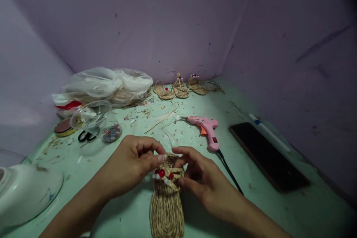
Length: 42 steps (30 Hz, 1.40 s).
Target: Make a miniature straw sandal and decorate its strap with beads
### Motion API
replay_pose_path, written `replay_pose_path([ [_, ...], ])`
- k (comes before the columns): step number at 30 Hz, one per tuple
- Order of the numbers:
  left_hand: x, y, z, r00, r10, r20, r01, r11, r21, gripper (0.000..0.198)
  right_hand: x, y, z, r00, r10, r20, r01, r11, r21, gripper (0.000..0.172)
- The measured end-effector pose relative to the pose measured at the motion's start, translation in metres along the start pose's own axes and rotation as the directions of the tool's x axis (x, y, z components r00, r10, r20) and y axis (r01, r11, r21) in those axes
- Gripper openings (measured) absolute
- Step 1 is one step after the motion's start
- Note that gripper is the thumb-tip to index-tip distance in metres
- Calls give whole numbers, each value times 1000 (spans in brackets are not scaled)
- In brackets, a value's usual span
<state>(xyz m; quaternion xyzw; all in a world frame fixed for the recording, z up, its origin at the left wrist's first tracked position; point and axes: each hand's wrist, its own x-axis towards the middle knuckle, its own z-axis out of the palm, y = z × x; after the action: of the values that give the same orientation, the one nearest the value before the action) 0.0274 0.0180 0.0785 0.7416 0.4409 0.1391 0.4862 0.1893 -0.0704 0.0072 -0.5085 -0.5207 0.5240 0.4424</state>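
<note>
A small woven straw sandal lies in front of me, its strap end pointing away. Red beads and white beads decorate the strap across it. My left hand pinches the far left edge of the sandal between thumb and index finger. On the other side, my right hand curls around the strap and right edge, thumb low and index finger at the far tip. Beyond the hands, a pink glue gun rests on its side, its cord running down to the right.
Several finished-looking straw sandals stand by the back wall. Plastic bags, black-handled scissors, a bag of beads and a tape roll are at left. A white lamp base is near left; a phone and pen at right.
</note>
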Motion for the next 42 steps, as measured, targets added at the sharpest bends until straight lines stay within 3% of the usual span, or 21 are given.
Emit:
replay_pose_path([
  [4,-17,7,2,995,93,-34,-84,972,219,17,-10,-16,-3,1000,3,-21,-2,997,80,38],
  [8,-29,7,9,965,258,-55,-212,882,421,19,-12,-21,1,996,7,-85,6,988,153,30],
  [18,-39,-1,18,877,480,18,-358,629,691,24,-14,-20,6,987,-41,-158,60,991,118,25],
  [27,-39,1,21,859,510,51,-372,552,747,25,-13,-20,6,984,-38,-173,51,996,70,26],
  [37,-38,-1,22,859,509,54,-372,549,749,27,-13,-21,7,986,-31,-162,44,996,83,26],
  [42,-38,-2,22,834,549,53,-402,539,740,25,-13,-20,7,986,-40,-165,53,996,73,26],
])
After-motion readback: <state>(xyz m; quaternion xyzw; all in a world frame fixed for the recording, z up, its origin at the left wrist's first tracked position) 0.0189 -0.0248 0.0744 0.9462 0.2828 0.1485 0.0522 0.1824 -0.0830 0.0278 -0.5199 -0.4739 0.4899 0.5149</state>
